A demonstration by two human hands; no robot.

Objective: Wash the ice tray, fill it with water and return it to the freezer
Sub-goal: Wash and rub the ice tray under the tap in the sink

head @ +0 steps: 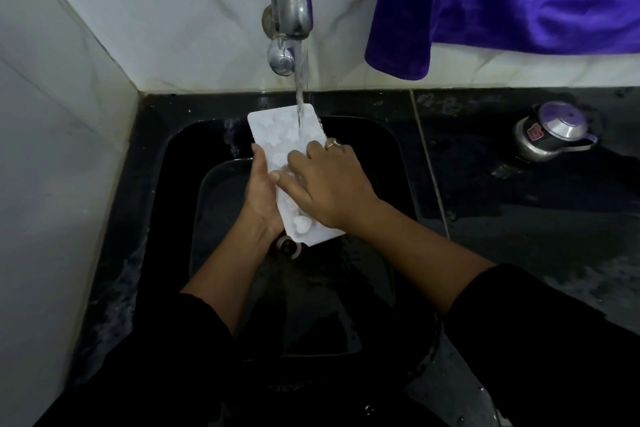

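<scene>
Ice tray (284,128): left hand (263,191) clasps its edge, right hand (325,180) presses flat on top; best rub each cavity under the tap stream (299,97).

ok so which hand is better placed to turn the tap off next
Right, most likely. The right hand only lies flat on the ice tray, so it can lift to the tap; the left hand grips the tray's edge and holds it up.
</scene>
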